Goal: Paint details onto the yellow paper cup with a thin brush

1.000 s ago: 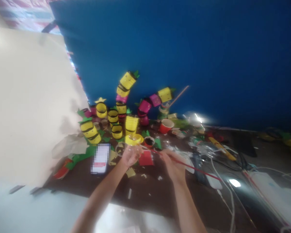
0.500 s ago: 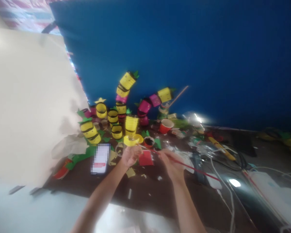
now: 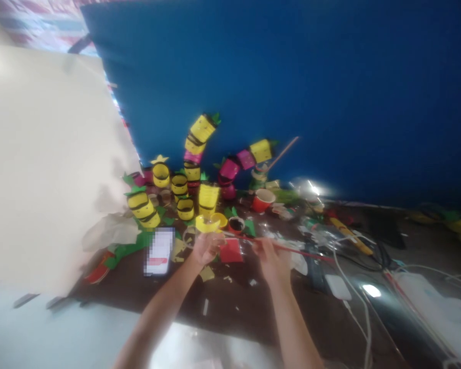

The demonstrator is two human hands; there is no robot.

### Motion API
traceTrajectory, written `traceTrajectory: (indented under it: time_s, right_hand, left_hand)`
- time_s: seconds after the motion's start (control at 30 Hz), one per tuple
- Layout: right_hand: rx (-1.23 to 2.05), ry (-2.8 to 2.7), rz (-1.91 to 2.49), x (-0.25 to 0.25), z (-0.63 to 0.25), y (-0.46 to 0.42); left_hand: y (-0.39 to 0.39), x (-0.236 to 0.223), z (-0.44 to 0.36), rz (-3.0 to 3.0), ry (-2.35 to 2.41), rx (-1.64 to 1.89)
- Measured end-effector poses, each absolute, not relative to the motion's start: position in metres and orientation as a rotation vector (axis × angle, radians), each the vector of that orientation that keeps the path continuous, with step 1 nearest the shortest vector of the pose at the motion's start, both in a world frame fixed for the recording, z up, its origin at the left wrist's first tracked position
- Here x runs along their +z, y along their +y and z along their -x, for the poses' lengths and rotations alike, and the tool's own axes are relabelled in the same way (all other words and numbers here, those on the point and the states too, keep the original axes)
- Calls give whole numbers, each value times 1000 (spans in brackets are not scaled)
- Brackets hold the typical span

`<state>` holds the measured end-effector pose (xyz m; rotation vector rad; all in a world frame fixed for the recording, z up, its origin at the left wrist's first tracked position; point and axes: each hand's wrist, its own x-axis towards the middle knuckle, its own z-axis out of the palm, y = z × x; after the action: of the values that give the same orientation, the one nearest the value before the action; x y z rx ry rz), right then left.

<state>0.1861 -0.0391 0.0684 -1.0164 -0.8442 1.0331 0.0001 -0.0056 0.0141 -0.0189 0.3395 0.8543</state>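
My left hand (image 3: 207, 247) is closed on a curved yellow piece (image 3: 207, 224), perhaps paper or foam, above the dark table. In my right hand (image 3: 271, 256) is a long thin red-handled paintbrush (image 3: 305, 251), its shaft crossing leftward so that the tip comes close to the yellow piece. Whether the tip touches it I cannot tell. Just beyond the hands stands a small cup with dark contents (image 3: 236, 224), and beside it a round yellow container (image 3: 219, 220). Below the brush a red square (image 3: 231, 250) lies flat.
Stacked yellow and magenta ring figures (image 3: 200, 130) with green leaves stand at the back against a blue panel (image 3: 292, 77). A phone (image 3: 160, 251) lies left of my hands. Right are a red cup (image 3: 263, 200), white cables (image 3: 363, 312), a charger (image 3: 338, 287) and a yellow cutter (image 3: 351, 236).
My right hand has tilted the brush, so its rear end is higher and nearer to level. My left hand and the yellow piece have shifted only slightly.
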Motion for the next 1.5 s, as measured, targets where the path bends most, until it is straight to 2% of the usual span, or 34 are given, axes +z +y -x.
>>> traceTrajectory:
  time_s: [0.33, 0.47, 0.77, 1.27, 1.5]
  right_hand:
    - [956, -1017, 1187, 56, -191, -36]
    - [917, -1001, 1114, 58, -196, -35]
    - [1323, -1057, 869, 54, -203, -30]
    - [1411, -1055, 893, 54, -197, -11]
    - [1411, -1044, 904, 52, -198, -6]
  left_hand:
    - [-5, 9, 1, -16, 275, 785]
    - [-3, 1, 4, -30, 239, 775]
    - [-1, -11, 6, -58, 211, 698]
    - [-1, -31, 5, -121, 240, 557]
    - [-3, -39, 2, -109, 282, 659]
